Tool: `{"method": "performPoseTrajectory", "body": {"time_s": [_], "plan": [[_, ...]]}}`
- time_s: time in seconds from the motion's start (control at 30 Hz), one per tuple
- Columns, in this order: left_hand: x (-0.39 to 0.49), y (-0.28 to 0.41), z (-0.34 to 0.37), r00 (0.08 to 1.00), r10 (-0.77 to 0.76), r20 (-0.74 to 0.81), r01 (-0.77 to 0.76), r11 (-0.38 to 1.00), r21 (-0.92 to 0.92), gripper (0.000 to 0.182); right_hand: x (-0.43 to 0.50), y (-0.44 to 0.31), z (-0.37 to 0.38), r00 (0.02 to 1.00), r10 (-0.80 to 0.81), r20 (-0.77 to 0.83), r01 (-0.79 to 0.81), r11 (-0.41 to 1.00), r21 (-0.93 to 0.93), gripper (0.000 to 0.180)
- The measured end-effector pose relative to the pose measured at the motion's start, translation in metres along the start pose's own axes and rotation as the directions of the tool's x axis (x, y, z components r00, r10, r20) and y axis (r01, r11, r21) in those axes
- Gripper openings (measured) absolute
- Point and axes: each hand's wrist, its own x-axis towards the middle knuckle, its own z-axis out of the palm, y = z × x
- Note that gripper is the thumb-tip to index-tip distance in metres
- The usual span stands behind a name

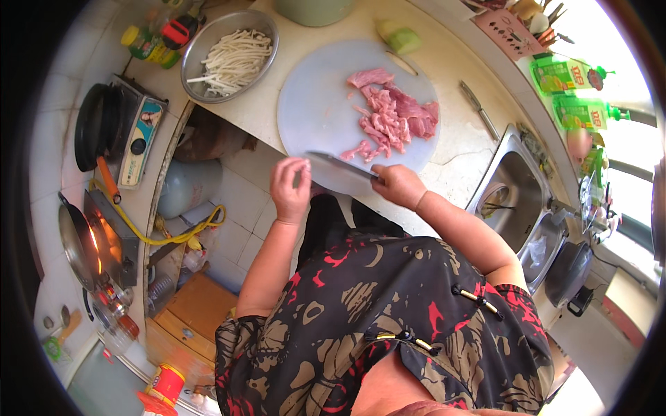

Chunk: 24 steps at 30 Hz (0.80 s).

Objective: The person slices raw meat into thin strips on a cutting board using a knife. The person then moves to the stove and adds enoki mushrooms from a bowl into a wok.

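Observation:
My right hand [399, 186] grips the handle of a cleaver [347, 166], its blurred blade pointing left over the near edge of a round white cutting board [317, 104]. Just left of the blade tip, my left hand [290, 187] is raised with curled fingers, a gap showing between thumb and fingertips. I see nothing held in it. Cut strips of raw pink meat [384, 122] lie in a pile on the right half of the board. Larger raw meat pieces [415, 113] sit behind and to the right of the strips.
A metal bowl of enoki mushrooms [237, 60] stands left of the board. Behind it lies a cut green vegetable [404, 40]. A peeler [479, 110] rests near the steel sink [512, 192]. On the left, flame glows beside a wok [75, 244]; a black pan [96, 127] sits on a portable stove.

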Motion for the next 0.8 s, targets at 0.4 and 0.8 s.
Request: {"method": "performPoseTrajectory", "body": {"time_s": [0.4, 0.8], "plan": [[0.157, -0.025, 0.157, 0.88, -0.24, 0.409, 0.142, 0.956, 0.256, 0.044, -0.042, 0.004, 0.006, 0.989, 0.019, -0.145, -0.026, 0.999, -0.042, 0.014], [0.18, 0.037, 0.13, 0.805, -0.193, 0.561, 0.527, 0.668, -0.526, 0.02, -0.028, 0.047, -0.023, 0.933, 0.313, -0.177, -0.287, 0.945, 0.159, 0.018]]}}
